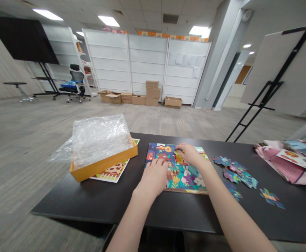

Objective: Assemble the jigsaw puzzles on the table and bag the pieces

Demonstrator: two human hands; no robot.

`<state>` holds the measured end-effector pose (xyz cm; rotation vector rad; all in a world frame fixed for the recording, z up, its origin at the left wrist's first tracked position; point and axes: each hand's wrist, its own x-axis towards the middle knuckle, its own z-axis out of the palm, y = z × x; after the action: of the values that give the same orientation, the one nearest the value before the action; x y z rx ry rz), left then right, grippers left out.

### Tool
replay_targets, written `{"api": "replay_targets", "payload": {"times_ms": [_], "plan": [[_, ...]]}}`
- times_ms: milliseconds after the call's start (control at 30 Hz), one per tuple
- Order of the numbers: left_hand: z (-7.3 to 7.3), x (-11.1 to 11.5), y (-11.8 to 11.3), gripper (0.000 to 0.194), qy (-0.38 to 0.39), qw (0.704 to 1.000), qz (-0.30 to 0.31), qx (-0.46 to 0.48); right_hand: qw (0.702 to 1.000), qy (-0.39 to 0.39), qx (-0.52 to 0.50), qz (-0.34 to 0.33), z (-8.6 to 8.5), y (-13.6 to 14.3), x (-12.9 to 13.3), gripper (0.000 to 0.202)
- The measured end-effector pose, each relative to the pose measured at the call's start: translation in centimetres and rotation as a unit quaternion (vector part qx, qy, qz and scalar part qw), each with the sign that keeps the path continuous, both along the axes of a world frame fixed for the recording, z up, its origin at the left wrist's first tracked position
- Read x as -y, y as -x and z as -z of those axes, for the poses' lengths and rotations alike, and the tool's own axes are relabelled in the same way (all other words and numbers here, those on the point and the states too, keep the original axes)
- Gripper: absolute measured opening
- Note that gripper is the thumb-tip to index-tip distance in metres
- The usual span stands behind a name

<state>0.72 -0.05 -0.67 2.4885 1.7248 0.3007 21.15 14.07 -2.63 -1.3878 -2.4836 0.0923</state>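
Observation:
A colourful jigsaw puzzle (187,176) with rabbits and other animals lies flat on the black table. My left hand (155,175) rests on its left part, fingers stretched out flat over the picture. Over the upper right of the puzzle, my right hand (187,154) has its fingers curled down and drawn together on a puzzle piece (179,158); the fingers partly cover it, and its edges are hard to make out. Several loose puzzle pieces (241,171) lie in a cluster to the right, and another piece (271,198) sits apart, nearer the front edge.
At the left, an orange box (108,162) with clear plastic wrapping (100,138) stands on a picture sheet (113,173). A pink cloth (292,166) with a printed card (300,161) lies at the right end of the black table (189,213). Cardboard boxes (152,93) line the far shelves.

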Motion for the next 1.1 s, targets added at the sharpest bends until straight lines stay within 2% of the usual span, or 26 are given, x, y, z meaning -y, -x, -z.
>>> {"api": "replay_targets", "payload": {"times_ms": [133, 233, 400, 500, 567, 700, 900, 1100], "plan": [[0.1, -0.1, 0.1, 0.040, 0.002, 1.000, 0.003, 0.005, 1.000, 0.002, -0.005, -0.002, 0.2, 0.0, 0.0, 0.028], [-0.2, -0.4, 0.9, 0.037, 0.013, 0.999, 0.020, 0.028, 1.000, -0.003, -0.021, -0.017, -0.3, 0.0, 0.3, 0.026], [-1.7, -0.9, 2.2, 0.035, 0.033, 0.988, 0.011, 0.151, 0.990, -0.063, -0.126, 0.001, -3.7, -1.1, 2.2, 0.024], [-2.5, -0.7, 2.3, 0.025, 0.053, 0.983, 0.035, 0.171, 0.988, -0.043, -0.140, 0.039, -5.7, -3.0, 4.4, 0.021], [-2.6, -0.6, 2.1, 0.021, 0.078, 0.983, 0.055, 0.159, 0.987, -0.026, -0.139, 0.071, -6.1, -4.6, 6.0, 0.020], [-2.2, -0.3, 1.6, 0.026, 0.083, 0.989, 0.048, 0.111, 0.984, -0.025, -0.136, 0.113, -4.6, -7.4, 8.3, 0.020], [-2.0, 0.3, 1.4, 0.050, 0.107, 0.987, 0.062, 0.107, 0.983, 0.011, -0.139, 0.121, -1.3, -9.3, 9.1, 0.022], [-1.5, 0.2, 1.3, 0.043, 0.123, 0.983, 0.072, 0.116, 0.984, 0.057, -0.145, 0.081, -1.2, -8.9, 9.6, 0.018]]}}
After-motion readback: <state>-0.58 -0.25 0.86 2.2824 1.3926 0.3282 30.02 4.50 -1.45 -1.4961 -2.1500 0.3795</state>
